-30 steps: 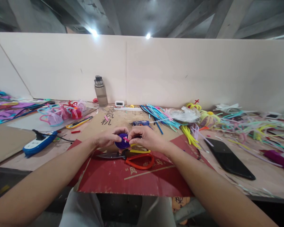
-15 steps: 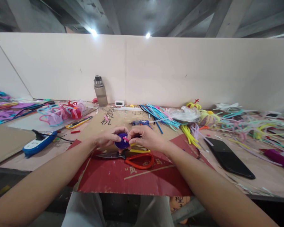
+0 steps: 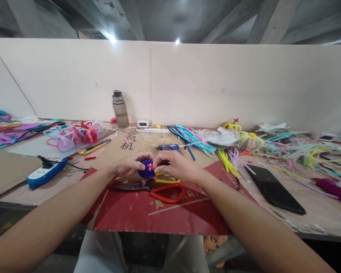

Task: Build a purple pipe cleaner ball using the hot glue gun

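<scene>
A round, dark purple coil of pipe cleaner is gripped by my left hand, thumb on its near face and fingers behind it. Against that face lies a short pink pipe cleaner piece. My right hand pinches the pink piece's right end between thumb and fingertips. Just below both hands, scissors with red and yellow handles rest on a red cardboard sheet, blades pointing left. Behind my hands lies a blue glue gun.
A black phone lies right, a blue power strip left. Pink and red pipe cleaner shapes and a utility knife sit back left. Blue pipe cleaners lie behind the glue gun. A bottle stands near the white partition.
Almost nothing differs. Both hands keep the same hold on the purple coil and the pink piece; the view has shifted very slightly.
</scene>
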The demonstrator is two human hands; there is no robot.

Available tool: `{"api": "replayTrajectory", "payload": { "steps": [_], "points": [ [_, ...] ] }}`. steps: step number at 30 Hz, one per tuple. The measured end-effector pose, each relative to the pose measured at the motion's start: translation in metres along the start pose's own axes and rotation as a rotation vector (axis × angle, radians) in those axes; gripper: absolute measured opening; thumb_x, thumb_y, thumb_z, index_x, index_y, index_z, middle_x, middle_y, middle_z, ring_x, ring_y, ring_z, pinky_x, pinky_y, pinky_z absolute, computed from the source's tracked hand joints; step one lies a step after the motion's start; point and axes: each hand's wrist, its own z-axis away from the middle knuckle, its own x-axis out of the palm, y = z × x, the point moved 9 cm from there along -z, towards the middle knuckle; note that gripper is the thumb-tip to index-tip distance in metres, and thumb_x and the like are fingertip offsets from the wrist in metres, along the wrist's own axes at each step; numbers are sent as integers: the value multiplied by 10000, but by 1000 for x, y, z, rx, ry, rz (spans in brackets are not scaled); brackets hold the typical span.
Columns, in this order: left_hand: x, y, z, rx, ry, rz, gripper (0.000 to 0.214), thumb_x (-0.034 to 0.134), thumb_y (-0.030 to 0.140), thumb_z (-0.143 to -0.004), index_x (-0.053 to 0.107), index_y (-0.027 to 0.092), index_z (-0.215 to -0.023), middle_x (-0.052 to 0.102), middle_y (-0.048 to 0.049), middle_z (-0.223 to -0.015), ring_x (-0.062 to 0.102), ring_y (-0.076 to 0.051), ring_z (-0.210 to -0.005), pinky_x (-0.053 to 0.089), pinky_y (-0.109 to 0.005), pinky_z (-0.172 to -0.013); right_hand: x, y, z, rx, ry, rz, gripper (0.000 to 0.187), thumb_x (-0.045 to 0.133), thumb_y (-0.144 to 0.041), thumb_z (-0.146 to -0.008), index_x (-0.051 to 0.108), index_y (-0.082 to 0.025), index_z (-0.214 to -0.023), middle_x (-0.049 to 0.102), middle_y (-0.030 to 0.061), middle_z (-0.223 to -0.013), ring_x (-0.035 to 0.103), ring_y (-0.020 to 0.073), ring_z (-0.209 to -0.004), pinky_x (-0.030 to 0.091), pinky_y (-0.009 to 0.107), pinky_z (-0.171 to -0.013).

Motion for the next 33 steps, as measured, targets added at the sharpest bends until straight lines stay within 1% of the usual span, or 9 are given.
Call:
{"api": "replayTrajectory", "payload": {
  "steps": [10, 19, 28, 33],
  "points": [
    [-2, -2, 0, -5, 9, -9, 336, 670, 240, -712, 559, 138, -1012, 665, -98, -925, 674, -260, -865, 576, -303, -571, 0, 0, 0, -15, 4, 0, 39, 669, -207, -799, 665, -172, -783, 673, -3, -739, 594, 125, -712, 429, 236, -688],
    [-2, -2, 0, 2, 6, -2, 337, 679, 239, -709, 568, 140, -1011, 645, -82, -913, 671, -254, -863, 582, -308, -573, 0, 1, -1, -22, -1, 17, 33, 658, -208, -802, 668, -178, -793, 678, -1, -742, 594, 129, -718, 433, 243, -691],
    [1, -2, 0, -19, -20, 7, 327, 666, 227, -731, 551, 138, -1025, 673, -95, -938, 682, -250, -877, 576, -293, -594, 0, 0, 0, -32, -3, 18, 50, 658, -224, -811, 663, -178, -790, 677, -2, -744, 596, 130, -726, 433, 241, -695],
    [1, -2, 0, -13, -8, 5, 323, 670, 242, -726, 548, 140, -1008, 677, -96, -934, 689, -259, -872, 573, -290, -580, 0, 0, 0, -37, -2, 23, 54, 660, -228, -811, 664, -177, -795, 675, 0, -753, 593, 128, -722, 431, 239, -692]
  ]
}}
